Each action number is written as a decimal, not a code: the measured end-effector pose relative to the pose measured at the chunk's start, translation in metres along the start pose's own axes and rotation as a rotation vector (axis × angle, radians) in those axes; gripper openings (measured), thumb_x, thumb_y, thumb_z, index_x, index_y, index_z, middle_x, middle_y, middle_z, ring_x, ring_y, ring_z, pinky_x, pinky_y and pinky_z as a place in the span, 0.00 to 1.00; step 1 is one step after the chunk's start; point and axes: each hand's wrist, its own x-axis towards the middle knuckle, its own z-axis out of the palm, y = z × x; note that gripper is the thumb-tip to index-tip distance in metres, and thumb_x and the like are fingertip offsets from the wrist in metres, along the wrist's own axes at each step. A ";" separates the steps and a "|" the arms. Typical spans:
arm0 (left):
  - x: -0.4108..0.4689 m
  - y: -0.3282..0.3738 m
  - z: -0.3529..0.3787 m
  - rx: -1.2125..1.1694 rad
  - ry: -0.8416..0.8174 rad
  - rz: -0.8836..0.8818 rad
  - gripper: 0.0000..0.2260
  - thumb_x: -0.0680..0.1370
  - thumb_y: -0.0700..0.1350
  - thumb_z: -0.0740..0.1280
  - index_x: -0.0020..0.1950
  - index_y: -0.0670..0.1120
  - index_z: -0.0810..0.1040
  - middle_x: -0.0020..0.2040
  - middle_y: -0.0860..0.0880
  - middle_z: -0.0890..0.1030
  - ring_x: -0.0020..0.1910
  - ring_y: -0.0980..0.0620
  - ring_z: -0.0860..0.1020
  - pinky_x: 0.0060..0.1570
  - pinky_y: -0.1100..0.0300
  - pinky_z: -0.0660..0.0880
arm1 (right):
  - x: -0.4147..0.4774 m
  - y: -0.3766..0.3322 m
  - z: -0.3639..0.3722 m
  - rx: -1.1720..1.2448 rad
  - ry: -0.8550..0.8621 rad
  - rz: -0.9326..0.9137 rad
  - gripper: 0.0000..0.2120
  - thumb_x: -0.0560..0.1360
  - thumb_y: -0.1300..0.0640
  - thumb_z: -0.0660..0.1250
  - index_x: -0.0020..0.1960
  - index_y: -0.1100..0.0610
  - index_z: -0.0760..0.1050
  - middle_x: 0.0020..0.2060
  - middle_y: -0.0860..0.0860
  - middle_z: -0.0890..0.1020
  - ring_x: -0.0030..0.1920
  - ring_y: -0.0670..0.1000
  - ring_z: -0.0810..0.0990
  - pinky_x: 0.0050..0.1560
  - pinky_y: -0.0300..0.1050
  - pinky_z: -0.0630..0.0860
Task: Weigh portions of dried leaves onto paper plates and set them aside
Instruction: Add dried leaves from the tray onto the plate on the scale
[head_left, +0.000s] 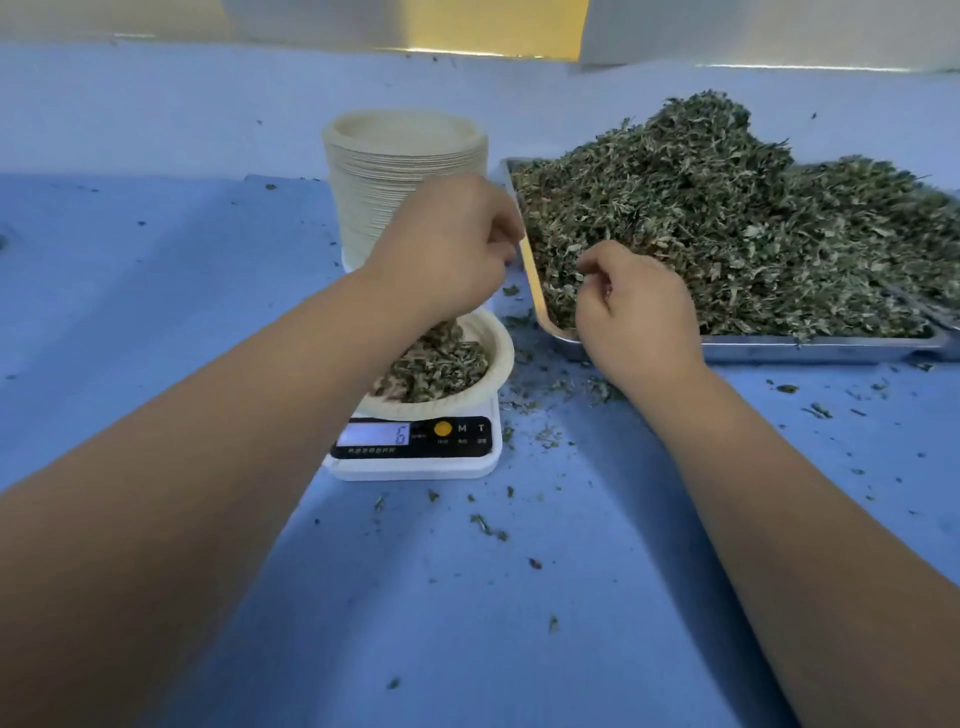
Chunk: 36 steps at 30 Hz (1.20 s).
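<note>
1. One view only: head-worn wide-angle, aimed forward and down at the table (156, 312).
2. Close in: forearms enter from the bottom; left hand (441, 249) and right hand (639, 312) land mid-frame.
3. Table's far edge sits near the top, under a white wall (779, 31); dried leaves (727, 234) run past the right frame edge.

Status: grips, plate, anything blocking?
Both curled, hold unclear: left grip over plate, right grip at tray corner. Plate on scale, holds leaves, display shows 6. Nothing in the way.
</note>
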 end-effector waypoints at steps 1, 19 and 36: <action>-0.011 -0.009 -0.007 -0.026 0.030 -0.045 0.09 0.75 0.40 0.69 0.52 0.50 0.86 0.46 0.53 0.86 0.49 0.54 0.82 0.53 0.60 0.76 | -0.001 -0.009 0.002 0.027 -0.005 -0.027 0.13 0.80 0.57 0.58 0.58 0.57 0.78 0.42 0.55 0.82 0.45 0.59 0.78 0.47 0.54 0.75; -0.115 -0.068 0.002 -0.741 0.137 -0.685 0.18 0.82 0.50 0.57 0.73 0.55 0.71 0.68 0.57 0.73 0.66 0.56 0.72 0.69 0.53 0.68 | -0.025 -0.066 0.013 0.046 -0.186 -0.098 0.10 0.81 0.52 0.60 0.57 0.54 0.78 0.30 0.46 0.71 0.34 0.53 0.72 0.37 0.46 0.65; -0.123 -0.081 0.005 -0.910 0.339 -0.765 0.19 0.77 0.54 0.57 0.66 0.56 0.76 0.64 0.58 0.75 0.66 0.57 0.73 0.69 0.50 0.70 | 0.005 -0.005 0.014 -0.274 -0.372 0.143 0.22 0.84 0.45 0.53 0.38 0.56 0.69 0.32 0.53 0.75 0.33 0.54 0.72 0.41 0.50 0.68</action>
